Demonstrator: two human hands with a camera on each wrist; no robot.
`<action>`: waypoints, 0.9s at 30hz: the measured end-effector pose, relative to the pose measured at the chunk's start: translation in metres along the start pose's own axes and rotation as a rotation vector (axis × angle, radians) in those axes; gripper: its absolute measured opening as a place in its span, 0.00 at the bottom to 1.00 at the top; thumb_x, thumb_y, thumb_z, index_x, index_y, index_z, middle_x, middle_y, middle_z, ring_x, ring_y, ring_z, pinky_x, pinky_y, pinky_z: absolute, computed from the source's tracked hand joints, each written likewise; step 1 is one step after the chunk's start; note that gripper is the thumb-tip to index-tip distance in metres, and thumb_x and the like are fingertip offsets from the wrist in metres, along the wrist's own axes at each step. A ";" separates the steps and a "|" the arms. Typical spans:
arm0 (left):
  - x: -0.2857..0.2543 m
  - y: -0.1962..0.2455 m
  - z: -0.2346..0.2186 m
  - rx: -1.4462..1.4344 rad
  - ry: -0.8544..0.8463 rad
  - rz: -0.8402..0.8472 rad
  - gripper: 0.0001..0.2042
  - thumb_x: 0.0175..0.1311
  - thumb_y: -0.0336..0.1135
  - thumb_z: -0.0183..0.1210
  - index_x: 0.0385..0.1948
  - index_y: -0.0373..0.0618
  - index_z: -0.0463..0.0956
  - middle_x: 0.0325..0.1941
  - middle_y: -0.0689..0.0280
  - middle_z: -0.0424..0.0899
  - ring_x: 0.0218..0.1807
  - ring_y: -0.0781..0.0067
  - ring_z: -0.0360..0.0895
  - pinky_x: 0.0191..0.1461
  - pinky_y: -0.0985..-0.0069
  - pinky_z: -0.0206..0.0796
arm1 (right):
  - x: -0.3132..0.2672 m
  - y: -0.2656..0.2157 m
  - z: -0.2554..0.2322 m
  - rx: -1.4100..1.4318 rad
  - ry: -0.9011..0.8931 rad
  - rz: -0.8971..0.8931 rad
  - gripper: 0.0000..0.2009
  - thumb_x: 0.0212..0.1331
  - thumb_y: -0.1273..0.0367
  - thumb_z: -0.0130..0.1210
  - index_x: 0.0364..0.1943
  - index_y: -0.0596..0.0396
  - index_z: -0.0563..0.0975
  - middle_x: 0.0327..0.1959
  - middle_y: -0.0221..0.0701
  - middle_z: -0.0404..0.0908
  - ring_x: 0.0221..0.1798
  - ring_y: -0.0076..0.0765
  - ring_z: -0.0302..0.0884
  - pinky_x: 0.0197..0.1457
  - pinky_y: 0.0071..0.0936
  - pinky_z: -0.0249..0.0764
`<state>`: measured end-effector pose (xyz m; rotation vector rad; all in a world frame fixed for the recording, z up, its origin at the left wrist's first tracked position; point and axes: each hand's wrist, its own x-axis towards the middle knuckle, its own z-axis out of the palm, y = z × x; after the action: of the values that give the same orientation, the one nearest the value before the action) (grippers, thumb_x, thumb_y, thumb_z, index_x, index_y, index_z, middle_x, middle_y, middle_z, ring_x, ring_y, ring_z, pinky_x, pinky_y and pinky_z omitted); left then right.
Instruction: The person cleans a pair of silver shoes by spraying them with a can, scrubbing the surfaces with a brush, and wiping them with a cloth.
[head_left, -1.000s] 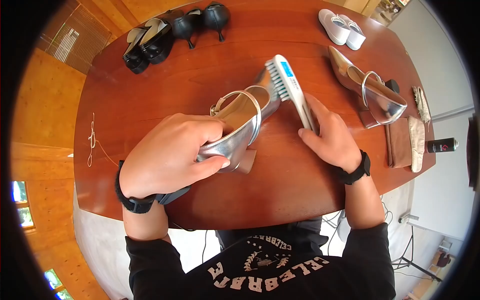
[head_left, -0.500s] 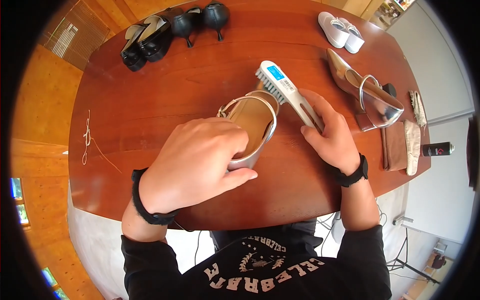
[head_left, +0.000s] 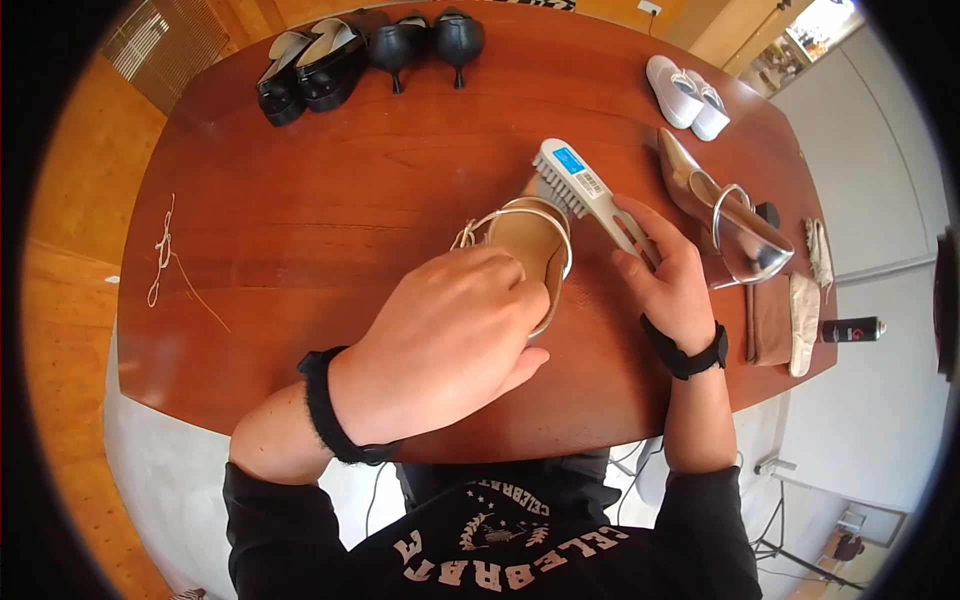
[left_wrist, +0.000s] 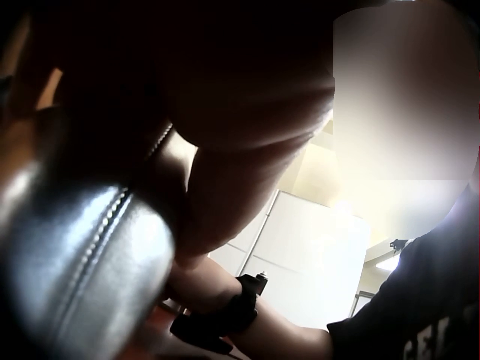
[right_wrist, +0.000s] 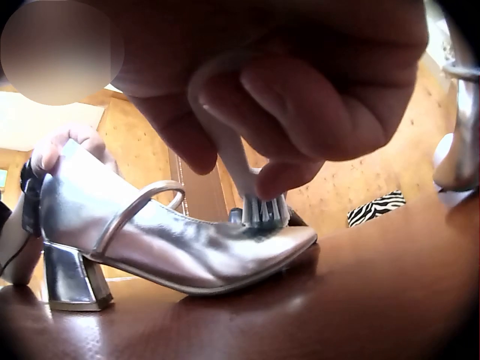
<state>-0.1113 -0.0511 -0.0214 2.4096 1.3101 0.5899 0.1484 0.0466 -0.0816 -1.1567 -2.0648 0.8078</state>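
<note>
Seeing left hand (head_left: pixel 440 340) pinch silver Mary Jane (right_wrist: pixel 180 240) heel-end, right hand (head_left: pixel 670 285) grip brush (head_left: pixel 592 192); I get glossy table (head_left: pixel 300 200), wood wall (head_left: pixel 90 190) frame-left.

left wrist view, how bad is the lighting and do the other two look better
Left wrist: strongly backlit, the left hand nearly black, glare on the silver shoe, a blurred patch upper right; right wrist: better, though the right hand is dark and the silver shoe has bright highlights; head: most even, the brush easy to make out, but the corners are black.
</note>
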 end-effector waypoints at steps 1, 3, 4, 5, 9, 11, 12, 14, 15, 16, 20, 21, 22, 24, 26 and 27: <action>0.000 0.001 0.002 -0.021 0.011 0.004 0.16 0.49 0.34 0.74 0.30 0.42 0.72 0.36 0.59 0.77 0.42 0.53 0.77 0.44 0.60 0.71 | 0.002 -0.001 -0.004 -0.034 0.009 -0.003 0.24 0.58 0.73 0.62 0.62 0.55 0.78 0.49 0.47 0.85 0.47 0.50 0.84 0.51 0.38 0.79; 0.001 0.004 0.005 -0.040 0.024 0.007 0.16 0.48 0.33 0.74 0.31 0.42 0.72 0.37 0.59 0.76 0.43 0.52 0.76 0.46 0.59 0.71 | 0.006 -0.007 -0.013 -0.098 0.026 -0.003 0.22 0.59 0.72 0.62 0.60 0.55 0.80 0.48 0.46 0.85 0.44 0.47 0.84 0.48 0.36 0.79; 0.002 0.006 0.008 -0.049 0.028 0.008 0.17 0.47 0.32 0.74 0.31 0.43 0.72 0.37 0.59 0.75 0.43 0.52 0.76 0.46 0.59 0.71 | 0.009 -0.015 -0.018 -0.143 -0.006 0.018 0.22 0.59 0.72 0.62 0.59 0.55 0.80 0.47 0.46 0.85 0.42 0.46 0.84 0.46 0.35 0.79; 0.003 0.008 0.012 -0.039 0.068 0.030 0.16 0.47 0.32 0.73 0.31 0.43 0.71 0.37 0.59 0.75 0.43 0.52 0.75 0.48 0.59 0.70 | 0.013 -0.026 -0.025 -0.188 -0.038 0.040 0.21 0.59 0.72 0.62 0.59 0.54 0.81 0.46 0.46 0.85 0.40 0.45 0.84 0.44 0.35 0.78; 0.008 0.019 0.038 -0.049 0.201 0.122 0.16 0.48 0.30 0.71 0.32 0.44 0.71 0.39 0.59 0.73 0.45 0.53 0.75 0.57 0.55 0.68 | 0.029 -0.050 -0.040 -0.319 -0.150 0.029 0.19 0.59 0.70 0.63 0.56 0.54 0.83 0.38 0.44 0.86 0.28 0.41 0.80 0.34 0.33 0.74; 0.007 0.027 0.050 -0.085 0.252 0.153 0.11 0.52 0.29 0.66 0.32 0.42 0.70 0.43 0.55 0.74 0.52 0.51 0.76 0.66 0.47 0.64 | 0.035 -0.061 -0.043 -0.332 -0.178 0.020 0.18 0.59 0.69 0.63 0.54 0.54 0.84 0.34 0.43 0.86 0.25 0.41 0.78 0.32 0.33 0.72; 0.007 0.031 0.057 -0.089 0.266 0.179 0.10 0.54 0.29 0.64 0.32 0.42 0.71 0.44 0.55 0.75 0.54 0.51 0.76 0.68 0.46 0.63 | 0.037 -0.066 -0.044 -0.357 -0.194 0.017 0.17 0.59 0.70 0.63 0.54 0.54 0.84 0.35 0.43 0.86 0.26 0.41 0.78 0.33 0.33 0.73; 0.007 0.035 0.067 -0.099 0.290 0.233 0.07 0.56 0.30 0.61 0.32 0.41 0.71 0.46 0.53 0.76 0.59 0.49 0.76 0.70 0.42 0.61 | 0.041 -0.073 -0.046 -0.403 -0.225 0.015 0.17 0.59 0.70 0.62 0.53 0.55 0.84 0.36 0.43 0.86 0.28 0.42 0.79 0.34 0.34 0.73; 0.006 0.036 0.069 -0.080 0.267 0.231 0.05 0.59 0.30 0.58 0.31 0.41 0.71 0.46 0.52 0.77 0.63 0.49 0.75 0.72 0.40 0.60 | 0.041 -0.072 -0.046 -0.405 -0.206 -0.019 0.17 0.59 0.71 0.62 0.53 0.56 0.84 0.38 0.44 0.86 0.29 0.43 0.80 0.34 0.34 0.74; 0.006 0.036 0.068 -0.084 0.253 0.233 0.06 0.59 0.31 0.58 0.31 0.41 0.71 0.46 0.52 0.77 0.62 0.49 0.76 0.72 0.40 0.60 | 0.039 -0.071 -0.047 -0.408 -0.189 -0.053 0.17 0.59 0.72 0.62 0.53 0.56 0.84 0.39 0.44 0.85 0.30 0.44 0.80 0.35 0.34 0.74; 0.006 0.034 0.068 -0.085 0.210 0.249 0.06 0.58 0.32 0.59 0.31 0.41 0.72 0.46 0.52 0.79 0.58 0.52 0.77 0.72 0.41 0.61 | 0.033 -0.071 -0.049 -0.415 -0.190 -0.104 0.16 0.60 0.75 0.60 0.53 0.58 0.83 0.44 0.44 0.85 0.35 0.48 0.82 0.39 0.36 0.76; 0.006 0.035 0.069 -0.080 0.204 0.255 0.06 0.58 0.33 0.59 0.30 0.41 0.72 0.45 0.52 0.79 0.57 0.52 0.78 0.72 0.41 0.61 | 0.032 -0.074 -0.050 -0.400 -0.228 -0.153 0.16 0.60 0.75 0.60 0.53 0.58 0.83 0.45 0.44 0.85 0.35 0.49 0.82 0.39 0.36 0.76; 0.006 0.035 0.070 -0.076 0.216 0.258 0.07 0.58 0.33 0.59 0.30 0.41 0.73 0.45 0.52 0.79 0.56 0.53 0.78 0.72 0.42 0.62 | 0.031 -0.078 -0.049 -0.384 -0.266 -0.202 0.16 0.60 0.76 0.60 0.53 0.58 0.83 0.45 0.44 0.84 0.36 0.50 0.82 0.40 0.36 0.76; 0.006 0.034 0.072 -0.066 0.243 0.264 0.07 0.58 0.34 0.59 0.30 0.42 0.73 0.44 0.52 0.80 0.55 0.55 0.78 0.73 0.43 0.62 | 0.030 -0.083 -0.046 -0.346 -0.321 -0.264 0.16 0.60 0.77 0.59 0.53 0.58 0.83 0.45 0.44 0.84 0.37 0.51 0.83 0.41 0.37 0.77; 0.006 0.035 0.074 -0.077 0.257 0.260 0.06 0.58 0.34 0.59 0.30 0.42 0.74 0.43 0.53 0.80 0.53 0.56 0.78 0.73 0.43 0.62 | 0.030 -0.086 -0.040 -0.296 -0.352 -0.288 0.16 0.61 0.77 0.59 0.54 0.57 0.83 0.45 0.44 0.84 0.38 0.51 0.83 0.42 0.37 0.77; 0.006 0.035 0.075 -0.080 0.264 0.259 0.06 0.58 0.34 0.59 0.30 0.42 0.74 0.42 0.53 0.80 0.52 0.57 0.78 0.73 0.43 0.62 | 0.033 -0.084 -0.040 -0.340 -0.313 -0.287 0.15 0.61 0.77 0.59 0.53 0.57 0.84 0.44 0.44 0.84 0.37 0.51 0.83 0.41 0.37 0.77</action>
<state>-0.0457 -0.0715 -0.0682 2.5177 1.0481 1.0409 0.1237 0.0481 0.0134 -0.9104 -2.6323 0.5355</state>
